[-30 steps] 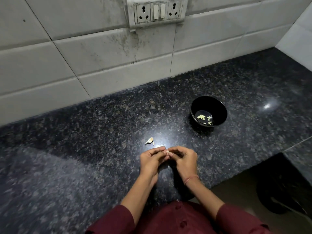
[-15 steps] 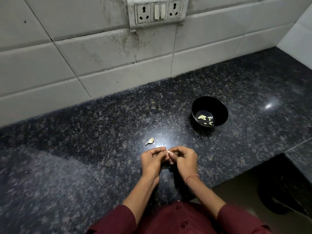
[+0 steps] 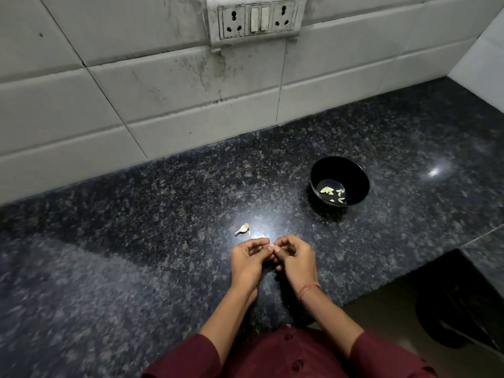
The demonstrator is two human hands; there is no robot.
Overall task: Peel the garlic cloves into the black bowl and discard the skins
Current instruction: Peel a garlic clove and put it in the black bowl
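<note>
My left hand (image 3: pixel 246 261) and my right hand (image 3: pixel 296 261) meet fingertip to fingertip over the dark granite counter (image 3: pixel 136 255). Together they pinch a small garlic clove (image 3: pixel 271 245), of which only a pale sliver shows between the fingers. An unpeeled clove with a papery tail (image 3: pixel 243 229) lies on the counter just beyond my left hand. The black bowl (image 3: pixel 351 170) stands farther back to the right and holds several pale peeled cloves (image 3: pixel 333 194) at its bottom.
A white tiled wall (image 3: pixel 163 105) with a socket and switch panel (image 3: pixel 256 19) rises behind the counter. The counter's front edge steps back at the right, above a brown floor and a dark bin-like shape (image 3: pixel 452 306).
Both hands stay together on the clove, with only small shifts of the fingers. The bowl and the loose clove have not moved.
</note>
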